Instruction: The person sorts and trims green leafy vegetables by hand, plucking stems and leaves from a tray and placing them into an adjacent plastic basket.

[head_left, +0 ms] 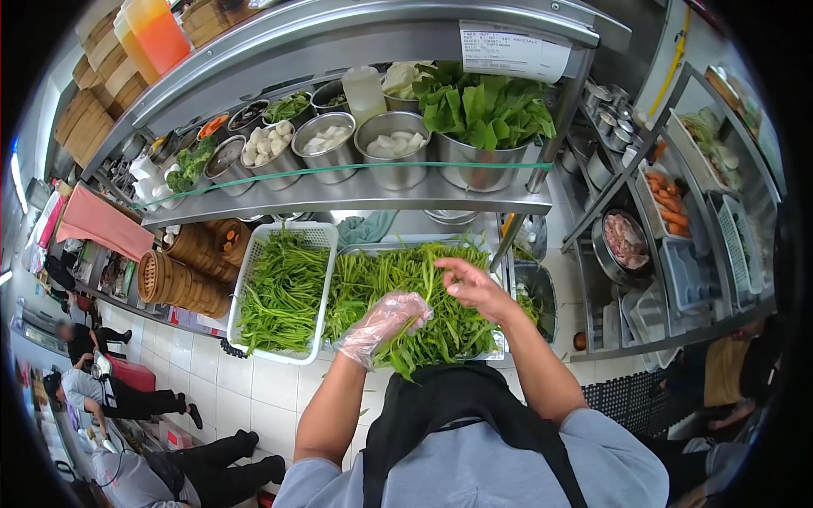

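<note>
My left hand (391, 320), in a clear plastic glove, is closed around stems of a long-stemmed leafy green (428, 275), with leaves hanging below the fist. Beside the upper end of these stems is my bare right hand (472, 289), its fingers apart and index finger stretched out. Whether a fingertip touches the stems I cannot tell. Under both hands lies a wide heap of the same greens (364, 279), covering most of its tray. To the left, a white perforated basket (310, 351) holds more cut green stems (284, 292).
A steel shelf (356, 201) spans above the greens, carrying metal pots (398, 173) of vegetables. Bamboo steamers (165, 279) stand at left. On the right are a rack (677, 317) and a bin (536, 292). Other people (93, 394) are at lower left.
</note>
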A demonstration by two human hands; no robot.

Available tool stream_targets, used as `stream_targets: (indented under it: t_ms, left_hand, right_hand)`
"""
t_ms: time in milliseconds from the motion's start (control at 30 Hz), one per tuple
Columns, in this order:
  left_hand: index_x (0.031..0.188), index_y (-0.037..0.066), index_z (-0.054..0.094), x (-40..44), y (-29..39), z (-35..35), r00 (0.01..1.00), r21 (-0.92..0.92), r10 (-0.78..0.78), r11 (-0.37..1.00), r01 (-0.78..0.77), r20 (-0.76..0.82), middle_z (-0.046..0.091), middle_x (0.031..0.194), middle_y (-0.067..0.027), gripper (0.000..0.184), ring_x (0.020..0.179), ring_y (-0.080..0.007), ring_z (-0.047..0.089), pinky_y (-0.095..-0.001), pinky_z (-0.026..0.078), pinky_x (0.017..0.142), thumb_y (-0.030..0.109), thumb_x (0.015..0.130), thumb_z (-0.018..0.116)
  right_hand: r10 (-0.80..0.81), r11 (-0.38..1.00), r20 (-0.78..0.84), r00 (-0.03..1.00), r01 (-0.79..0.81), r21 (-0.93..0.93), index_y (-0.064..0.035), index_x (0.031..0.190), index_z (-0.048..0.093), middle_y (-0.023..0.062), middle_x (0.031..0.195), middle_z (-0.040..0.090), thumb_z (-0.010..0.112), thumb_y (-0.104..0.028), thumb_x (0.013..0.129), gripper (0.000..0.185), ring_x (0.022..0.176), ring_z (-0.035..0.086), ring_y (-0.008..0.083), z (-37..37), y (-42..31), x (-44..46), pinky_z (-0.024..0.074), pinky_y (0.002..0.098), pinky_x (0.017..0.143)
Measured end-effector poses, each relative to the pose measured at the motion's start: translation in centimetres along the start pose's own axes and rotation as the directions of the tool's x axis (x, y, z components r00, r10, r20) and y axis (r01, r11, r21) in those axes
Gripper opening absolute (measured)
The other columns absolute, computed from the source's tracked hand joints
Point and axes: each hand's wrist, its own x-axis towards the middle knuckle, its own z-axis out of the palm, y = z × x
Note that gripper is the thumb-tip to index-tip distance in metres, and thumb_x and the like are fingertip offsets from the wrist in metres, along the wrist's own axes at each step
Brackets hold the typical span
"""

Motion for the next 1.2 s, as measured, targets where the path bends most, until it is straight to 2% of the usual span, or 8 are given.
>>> stream_targets:
  t_ms: [133,300,367,433,567,667,833,1200]
  left_hand:
    - [0.087,0.002,0.067,0.3,-0.4,-0.2,1.0,0.068,-0.003,0.998,0.002,0.021,0.062,0.078,-0.0037,0.024,0.074,-0.0131,0.056,-0.0271,0.044,0.071,0.022,0.097,0.058]
    - [0.089,0.002,0.067,-0.2,-0.7,0.0,0.993,-0.197,-0.109,0.974,0.114,0.036,0.064,0.08,-0.005,0.026,0.074,-0.0137,0.056,-0.0281,0.045,0.07,0.025,0.098,0.06]
    - [0.089,0.002,0.067,-0.2,-1.3,-0.2,0.987,-0.256,-0.16,0.954,0.158,0.014,0.063,0.08,-0.0052,0.026,0.073,-0.0138,0.055,-0.0283,0.044,0.069,0.026,0.098,0.061]
    - [0.086,0.002,0.065,-0.4,-1.4,-0.7,0.996,-0.095,-0.08,0.992,0.082,0.031,0.062,0.078,-0.0058,0.027,0.071,-0.0149,0.055,-0.0289,0.044,0.068,0.026,0.099,0.06]
    - [0.085,0.003,0.064,-0.4,-2.9,-1.5,0.994,-0.264,-0.079,0.96,0.097,0.079,0.061,0.077,-0.0059,0.028,0.07,-0.0163,0.056,-0.0303,0.045,0.068,0.026,0.099,0.06]
    - [0.084,0.007,0.062,-0.6,-2.9,-1.6,0.983,-0.269,-0.026,0.96,0.074,0.179,0.058,0.076,-0.0022,0.03,0.071,-0.014,0.052,-0.0282,0.044,0.07,0.033,0.098,0.057]
    - [0.098,0.007,0.067,-0.3,-3.2,-0.6,0.992,-0.493,-0.062,0.87,0.001,-0.108,0.065,0.093,-0.0012,0.019,0.086,-0.0128,0.059,-0.0295,0.046,0.078,0.025,0.097,0.064]
    - [0.104,0.009,0.07,0.8,-3.8,0.5,0.948,-0.327,-0.141,0.944,0.043,-0.284,0.066,0.091,0.003,0.015,0.081,-0.0067,0.056,-0.0256,0.046,0.075,0.021,0.096,0.068]
  right_hand:
    - [-0.043,0.999,0.093,0.995,0.045,-0.022,-0.016,0.136,0.045,0.0007,0.117,0.05,0.072,-0.016,0.087,0.055,0.081,0.044,0.0029,0.8,1.2,0.7,0.034,0.0196,0.06]
    - [0.032,0.952,0.079,0.996,-0.054,0.301,-0.0127,0.127,0.05,0.0005,0.107,0.054,0.068,-0.011,0.092,0.04,0.057,0.037,0.003,1.1,2.4,1.6,0.0276,0.0196,0.051]
    - [0.125,0.969,0.245,0.961,-0.171,0.176,-0.0118,0.112,0.055,-0.0044,0.088,0.054,0.064,-0.021,0.099,0.018,0.058,0.037,0.0021,1.3,2.3,1.6,0.0273,0.019,0.05]
    - [0.144,0.971,0.223,0.964,-0.182,0.158,-0.0114,0.107,0.058,-0.007,0.078,0.049,0.062,-0.025,0.101,0.015,0.055,0.035,0.0019,1.0,3.2,1.7,0.0265,0.0197,0.05]
    - [0.087,0.996,0.136,0.987,-0.082,-0.044,-0.0109,0.097,0.061,-0.0114,0.061,0.034,0.056,-0.028,0.105,0.02,0.052,0.032,0.0018,0.8,3.8,1.7,0.0253,0.0221,0.048]
    - [0.018,0.997,-0.19,0.982,-0.031,-0.064,-0.0111,0.096,0.061,-0.0105,0.061,0.033,0.055,-0.027,0.105,0.02,0.052,0.03,0.0033,0.4,4.4,2.2,0.0253,0.0228,0.048]
    - [-0.055,0.987,-0.209,0.976,0.021,-0.162,-0.0091,0.092,0.063,-0.0094,0.064,0.044,0.059,-0.027,0.103,0.021,0.054,0.034,0.0023,0.9,2.9,1.1,0.029,0.0234,0.049]
    - [-0.107,0.757,-0.177,0.978,-0.035,-0.652,-0.005,0.082,0.068,-0.0002,0.054,0.044,0.075,-0.029,0.088,0.026,0.049,0.037,0.0097,5.3,3.0,-0.3,0.0325,0.0322,0.049]
